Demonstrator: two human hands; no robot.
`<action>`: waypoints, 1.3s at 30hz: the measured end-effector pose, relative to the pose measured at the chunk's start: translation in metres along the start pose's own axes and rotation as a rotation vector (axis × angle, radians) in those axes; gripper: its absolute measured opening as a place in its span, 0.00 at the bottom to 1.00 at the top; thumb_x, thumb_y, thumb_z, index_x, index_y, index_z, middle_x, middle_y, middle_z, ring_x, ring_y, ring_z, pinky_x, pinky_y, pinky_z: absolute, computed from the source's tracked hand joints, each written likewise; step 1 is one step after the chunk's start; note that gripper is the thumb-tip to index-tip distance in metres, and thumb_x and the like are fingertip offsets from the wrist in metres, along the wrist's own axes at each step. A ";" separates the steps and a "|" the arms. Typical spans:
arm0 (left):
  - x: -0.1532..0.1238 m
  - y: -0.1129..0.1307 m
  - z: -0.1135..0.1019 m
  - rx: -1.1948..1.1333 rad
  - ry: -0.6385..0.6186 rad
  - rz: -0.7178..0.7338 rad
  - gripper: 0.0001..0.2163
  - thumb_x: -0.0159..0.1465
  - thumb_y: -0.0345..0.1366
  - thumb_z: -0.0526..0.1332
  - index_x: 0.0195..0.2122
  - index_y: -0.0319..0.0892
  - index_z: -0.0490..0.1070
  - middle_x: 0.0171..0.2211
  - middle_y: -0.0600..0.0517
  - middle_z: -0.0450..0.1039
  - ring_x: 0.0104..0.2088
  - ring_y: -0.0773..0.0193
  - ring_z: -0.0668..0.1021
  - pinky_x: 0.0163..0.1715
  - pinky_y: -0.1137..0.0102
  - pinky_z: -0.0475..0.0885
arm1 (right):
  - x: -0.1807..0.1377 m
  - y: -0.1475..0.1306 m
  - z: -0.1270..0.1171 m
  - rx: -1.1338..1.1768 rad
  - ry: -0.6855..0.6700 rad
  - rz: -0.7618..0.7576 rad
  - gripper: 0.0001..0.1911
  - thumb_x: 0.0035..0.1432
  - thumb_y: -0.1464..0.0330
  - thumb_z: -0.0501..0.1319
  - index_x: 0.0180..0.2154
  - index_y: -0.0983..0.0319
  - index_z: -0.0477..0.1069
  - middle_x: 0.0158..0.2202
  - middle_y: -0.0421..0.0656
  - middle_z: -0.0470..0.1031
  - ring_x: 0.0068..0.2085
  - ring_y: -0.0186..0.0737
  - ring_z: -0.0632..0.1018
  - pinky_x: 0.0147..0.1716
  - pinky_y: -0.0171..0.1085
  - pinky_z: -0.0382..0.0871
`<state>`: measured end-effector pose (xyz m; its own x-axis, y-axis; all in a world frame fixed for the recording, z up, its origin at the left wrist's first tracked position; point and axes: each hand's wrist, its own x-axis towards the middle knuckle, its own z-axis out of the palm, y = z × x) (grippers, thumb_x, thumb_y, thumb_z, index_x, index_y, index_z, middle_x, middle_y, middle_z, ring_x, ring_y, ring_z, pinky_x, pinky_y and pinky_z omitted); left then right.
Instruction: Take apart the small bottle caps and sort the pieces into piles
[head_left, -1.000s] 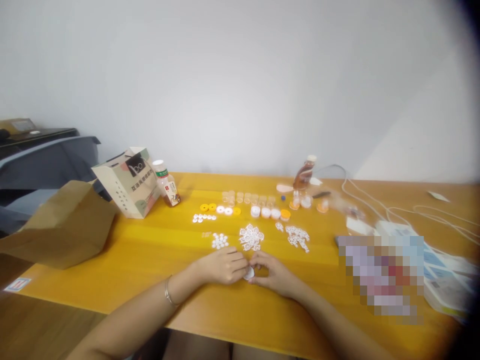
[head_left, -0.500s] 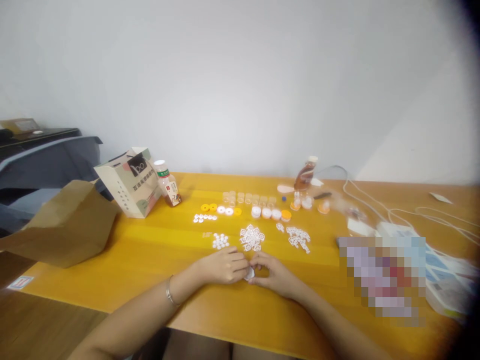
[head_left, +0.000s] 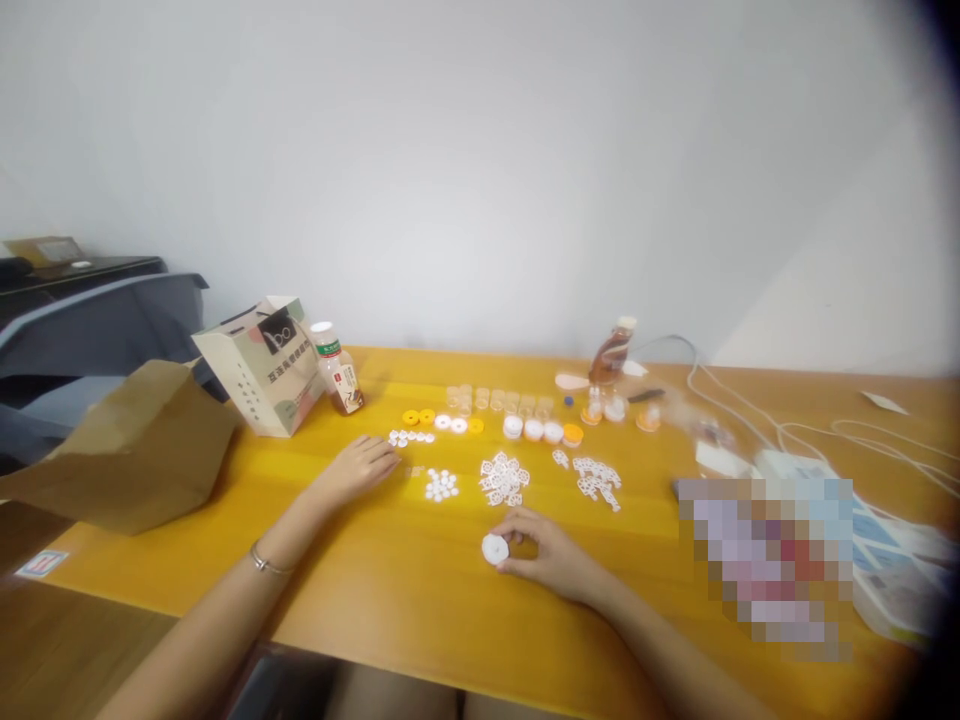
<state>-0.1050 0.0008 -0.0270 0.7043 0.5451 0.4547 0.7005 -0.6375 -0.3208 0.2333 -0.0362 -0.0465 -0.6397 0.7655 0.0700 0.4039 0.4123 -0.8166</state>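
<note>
My right hand [head_left: 544,552] rests on the yellow table [head_left: 375,560] and pinches a small white round cap [head_left: 494,548] between thumb and fingers. Stretched out to the left, my left hand [head_left: 358,464] has loose, open fingers reaching toward tiny clear pieces [head_left: 413,470], just below a row of small white discs [head_left: 409,437]. A cluster of white buttons [head_left: 441,485] and a pile of white lattice pieces [head_left: 503,477] lie between the hands.
Farther back stand yellow and white rings [head_left: 441,421], clear cups [head_left: 499,400], white and orange caps [head_left: 541,430], two drink bottles [head_left: 334,367], a paper carton [head_left: 259,363] and a brown bag [head_left: 124,450]. Cables [head_left: 795,425] and booklets [head_left: 892,570] lie at right.
My left hand let go of the white cap and moved left and away toward the small pieces. The right hand stays put, holding the cap alone.
</note>
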 end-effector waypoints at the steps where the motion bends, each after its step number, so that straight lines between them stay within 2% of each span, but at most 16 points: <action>1: -0.003 -0.001 0.004 0.002 -0.021 0.012 0.11 0.67 0.32 0.49 0.32 0.39 0.69 0.31 0.49 0.71 0.31 0.66 0.70 0.32 0.70 0.61 | 0.000 0.000 0.000 0.001 0.003 0.000 0.11 0.46 0.67 0.66 0.35 0.59 0.73 0.33 0.41 0.70 0.36 0.39 0.72 0.39 0.37 0.66; 5: -0.006 0.002 0.014 -0.016 -0.084 0.088 0.12 0.68 0.31 0.46 0.34 0.38 0.68 0.30 0.49 0.69 0.31 0.66 0.70 0.31 0.70 0.61 | 0.000 0.000 0.000 0.006 0.011 0.003 0.12 0.45 0.67 0.66 0.35 0.59 0.73 0.32 0.41 0.70 0.36 0.39 0.72 0.39 0.37 0.66; 13: -0.003 0.005 0.008 0.010 -0.135 0.177 0.10 0.67 0.28 0.47 0.40 0.37 0.67 0.31 0.47 0.69 0.32 0.64 0.70 0.32 0.69 0.62 | 0.000 -0.002 -0.001 0.003 0.001 0.006 0.11 0.45 0.66 0.66 0.35 0.60 0.73 0.33 0.41 0.70 0.37 0.39 0.72 0.39 0.37 0.66; 18: -0.006 0.002 0.009 -0.036 -0.089 0.144 0.10 0.67 0.29 0.48 0.39 0.37 0.68 0.31 0.47 0.71 0.32 0.64 0.72 0.32 0.69 0.63 | 0.000 -0.004 -0.002 0.019 0.009 0.012 0.12 0.44 0.65 0.67 0.34 0.60 0.73 0.32 0.41 0.70 0.36 0.39 0.71 0.39 0.37 0.65; 21: -0.003 0.007 0.004 -0.065 0.002 0.087 0.10 0.67 0.29 0.48 0.39 0.39 0.69 0.32 0.47 0.72 0.32 0.65 0.72 0.31 0.70 0.64 | 0.001 -0.005 -0.004 0.069 0.020 0.021 0.13 0.44 0.63 0.67 0.34 0.60 0.73 0.31 0.40 0.71 0.35 0.38 0.71 0.38 0.37 0.65; 23: 0.006 0.023 -0.004 -0.120 0.088 0.039 0.10 0.66 0.28 0.49 0.40 0.40 0.68 0.33 0.47 0.73 0.32 0.65 0.72 0.31 0.70 0.64 | 0.001 -0.004 -0.006 0.115 0.027 0.032 0.14 0.46 0.61 0.66 0.35 0.60 0.73 0.31 0.40 0.71 0.34 0.37 0.71 0.37 0.37 0.65; 25: 0.019 0.049 -0.012 -0.221 0.146 0.021 0.09 0.66 0.29 0.50 0.43 0.40 0.67 0.34 0.48 0.73 0.32 0.65 0.72 0.31 0.69 0.65 | 0.001 -0.004 -0.007 0.152 0.038 0.031 0.14 0.47 0.60 0.65 0.36 0.61 0.72 0.32 0.40 0.72 0.34 0.37 0.71 0.36 0.36 0.65; 29: 0.049 0.110 -0.024 -0.407 0.055 0.084 0.12 0.65 0.34 0.53 0.49 0.39 0.64 0.40 0.45 0.72 0.38 0.63 0.72 0.36 0.68 0.67 | 0.000 -0.006 -0.009 0.164 0.066 -0.018 0.15 0.48 0.60 0.64 0.37 0.61 0.70 0.32 0.41 0.71 0.34 0.37 0.71 0.37 0.36 0.65; 31: 0.057 0.131 -0.026 -0.460 0.034 0.100 0.10 0.66 0.33 0.51 0.46 0.40 0.66 0.39 0.47 0.72 0.37 0.64 0.72 0.36 0.69 0.67 | -0.001 -0.008 -0.009 0.158 0.064 -0.037 0.15 0.47 0.60 0.65 0.36 0.60 0.70 0.32 0.40 0.70 0.34 0.37 0.70 0.37 0.36 0.65; 33: 0.061 0.139 -0.025 -0.492 0.034 0.110 0.08 0.66 0.31 0.51 0.42 0.41 0.68 0.36 0.49 0.73 0.35 0.65 0.72 0.34 0.70 0.66 | -0.002 -0.009 -0.009 0.166 0.052 -0.043 0.14 0.46 0.59 0.65 0.34 0.60 0.71 0.31 0.40 0.69 0.34 0.37 0.70 0.37 0.36 0.65; 36: 0.061 0.129 -0.021 -0.522 0.040 0.130 0.08 0.66 0.30 0.51 0.39 0.41 0.69 0.35 0.49 0.73 0.34 0.65 0.72 0.34 0.70 0.65 | -0.001 -0.008 -0.007 0.225 0.076 -0.021 0.19 0.44 0.59 0.67 0.38 0.60 0.70 0.31 0.40 0.70 0.33 0.36 0.70 0.36 0.36 0.66; 39: 0.065 0.097 -0.013 -0.521 0.086 0.060 0.07 0.65 0.32 0.52 0.40 0.40 0.69 0.36 0.49 0.73 0.36 0.66 0.72 0.35 0.70 0.63 | 0.001 -0.004 -0.008 0.296 0.177 0.026 0.25 0.46 0.56 0.65 0.46 0.59 0.67 0.32 0.40 0.70 0.32 0.35 0.70 0.34 0.36 0.67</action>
<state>0.0069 -0.0328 -0.0182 0.7141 0.4669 0.5216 0.4940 -0.8640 0.0972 0.2365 -0.0331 -0.0388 -0.4980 0.8582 0.1243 0.1949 0.2504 -0.9483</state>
